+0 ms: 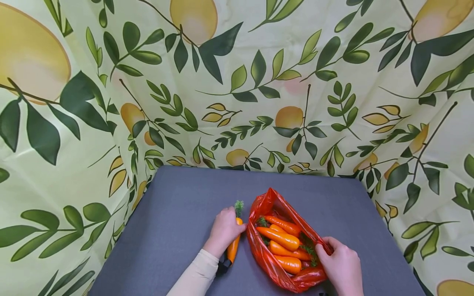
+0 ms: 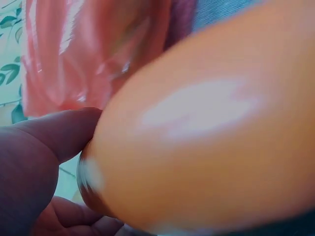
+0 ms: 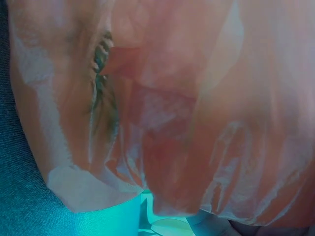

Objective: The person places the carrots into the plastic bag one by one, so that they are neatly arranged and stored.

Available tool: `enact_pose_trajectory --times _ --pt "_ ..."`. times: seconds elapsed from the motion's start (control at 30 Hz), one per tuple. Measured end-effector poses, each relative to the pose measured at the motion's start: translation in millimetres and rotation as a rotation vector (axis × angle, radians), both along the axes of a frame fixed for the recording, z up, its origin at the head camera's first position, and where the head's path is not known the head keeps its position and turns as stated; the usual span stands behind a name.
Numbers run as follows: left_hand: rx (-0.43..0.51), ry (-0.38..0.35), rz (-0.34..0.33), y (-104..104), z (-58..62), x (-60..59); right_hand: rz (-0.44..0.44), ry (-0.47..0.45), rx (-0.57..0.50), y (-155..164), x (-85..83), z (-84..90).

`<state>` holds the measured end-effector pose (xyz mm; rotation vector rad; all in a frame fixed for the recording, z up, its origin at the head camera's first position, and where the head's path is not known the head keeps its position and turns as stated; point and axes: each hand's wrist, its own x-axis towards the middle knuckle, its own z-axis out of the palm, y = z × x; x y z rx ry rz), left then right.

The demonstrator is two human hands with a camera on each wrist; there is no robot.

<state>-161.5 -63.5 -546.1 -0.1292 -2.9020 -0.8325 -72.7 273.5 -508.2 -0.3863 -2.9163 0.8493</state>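
Observation:
A glossy orange carrot (image 1: 233, 249) with a feathery green top lies lengthwise under my left hand (image 1: 223, 230), which holds it near its leafy end, just left of the bag. Up close in the left wrist view, the carrot (image 2: 206, 152) fills most of the picture, thumb against its end. An open red plastic bag (image 1: 259, 257) with several carrots (image 1: 280, 238) inside rests on the table. My right hand (image 1: 342, 263) pinches the bag's rim on its right side. Through the bag's thin wall (image 3: 167, 147), the right wrist view shows blurred orange shapes and a bit of green.
Beneath everything is a dark grey table (image 1: 200, 193). Cloth printed with lemons and leaves (image 1: 252, 102) hangs behind it and along both sides. A black wrist strap (image 1: 223, 265) shows below my left hand.

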Motion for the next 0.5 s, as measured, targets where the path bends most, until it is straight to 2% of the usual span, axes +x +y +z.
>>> enact_pose_trajectory --times 0.4,0.5 --pt "0.017 0.086 0.003 -12.2 37.9 -1.2 -0.007 -0.023 -0.015 -1.8 -1.1 1.5" --pt "0.013 0.12 -0.015 -12.4 45.9 -1.0 -0.006 -0.027 -0.016 -1.9 -0.9 1.5"
